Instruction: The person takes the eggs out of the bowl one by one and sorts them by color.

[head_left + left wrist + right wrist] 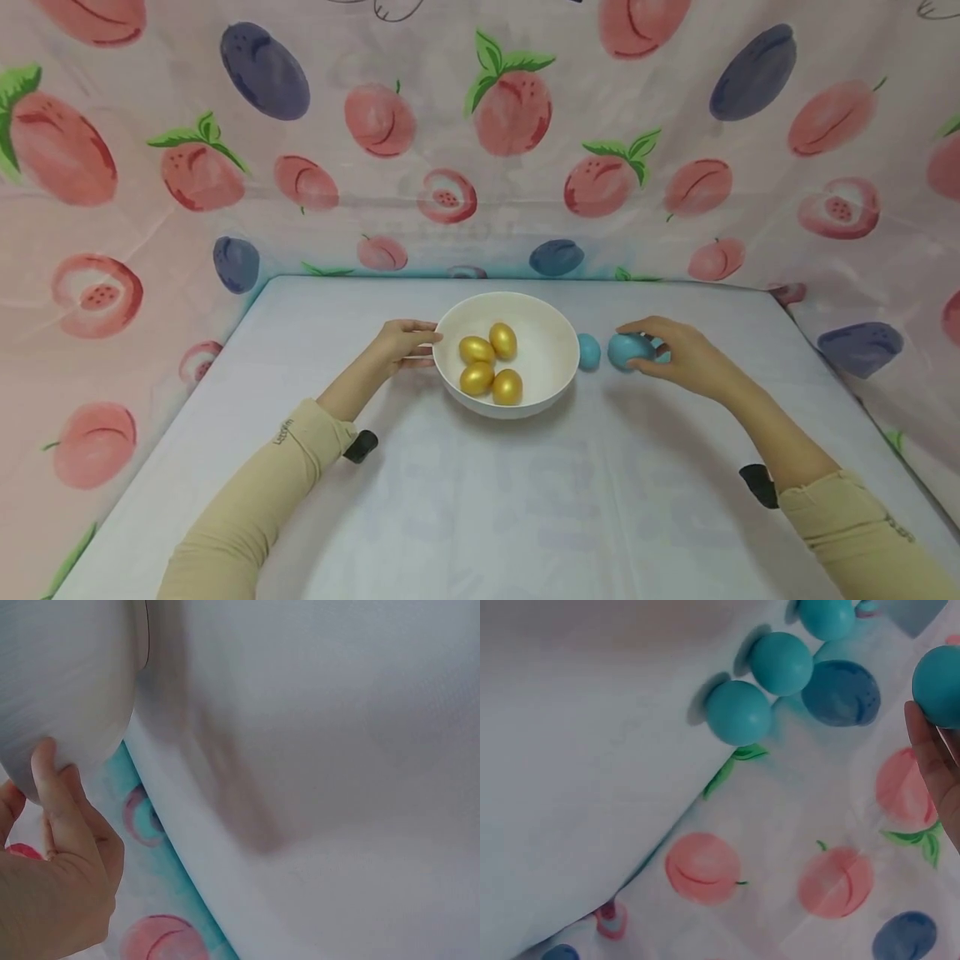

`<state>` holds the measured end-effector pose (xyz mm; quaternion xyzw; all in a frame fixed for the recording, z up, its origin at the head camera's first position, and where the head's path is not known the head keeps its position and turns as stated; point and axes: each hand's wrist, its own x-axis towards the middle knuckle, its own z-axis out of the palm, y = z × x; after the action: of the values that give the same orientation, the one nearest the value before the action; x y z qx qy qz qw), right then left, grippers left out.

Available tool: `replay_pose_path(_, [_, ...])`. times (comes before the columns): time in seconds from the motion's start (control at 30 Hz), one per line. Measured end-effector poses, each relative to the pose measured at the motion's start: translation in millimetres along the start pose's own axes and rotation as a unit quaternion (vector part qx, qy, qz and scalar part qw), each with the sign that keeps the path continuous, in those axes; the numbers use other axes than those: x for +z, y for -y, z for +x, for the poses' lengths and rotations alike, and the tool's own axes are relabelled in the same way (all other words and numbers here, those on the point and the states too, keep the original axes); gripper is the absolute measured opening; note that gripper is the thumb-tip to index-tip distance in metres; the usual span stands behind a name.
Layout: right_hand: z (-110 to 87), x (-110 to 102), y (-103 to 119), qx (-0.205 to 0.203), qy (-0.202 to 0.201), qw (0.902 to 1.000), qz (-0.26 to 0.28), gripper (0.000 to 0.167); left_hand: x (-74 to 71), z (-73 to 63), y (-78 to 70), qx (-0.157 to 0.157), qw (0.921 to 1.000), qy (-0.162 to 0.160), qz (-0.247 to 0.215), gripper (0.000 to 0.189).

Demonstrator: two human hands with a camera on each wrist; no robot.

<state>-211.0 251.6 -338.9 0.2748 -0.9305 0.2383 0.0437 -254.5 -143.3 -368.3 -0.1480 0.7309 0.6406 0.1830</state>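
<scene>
White bowl [546, 360] with four gold eggs [503, 341]: gripped at one side by left hand [405, 342]. Blue egg [627, 352]: pinched in right hand [681, 357], right of bowl; probably risked slipping through smoothness.

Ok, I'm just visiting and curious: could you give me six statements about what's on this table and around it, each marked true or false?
1. The white bowl holds four golden eggs. True.
2. A blue egg lies in the bowl. False: only golden eggs show inside it.
3. The left hand grips the bowl's side. True.
4. The right hand holds a blue egg. True.
5. That is the only blue egg. False: the right wrist view shows three other blue eggs.
6. The backdrop is plain. False: it has printed fruit.
</scene>
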Motion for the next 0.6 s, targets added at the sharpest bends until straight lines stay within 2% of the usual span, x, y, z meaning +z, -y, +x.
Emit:
replay_pose_path(0.2, [-4.5,-1,-17,0.02,-0.021,0.9996,0.0,0.046,1.3,-2.1,0.2,0.001,1.0,0.005,0.0,0.043])
replay_pose_path(0.4, [-3.8,-3,-39,0.02,-0.046,0.9987,-0.013,0.042,0.8,-1.1,0.4,0.0,1.0,0.008,-0.001,0.044])
replay_pose_path(0.6, [-3.0,-7,-56,0.071,-0.038,0.9968,-0.003,0.041,0.9,0.3,1.1,-0.001,1.0,0.004,0.0,0.044])
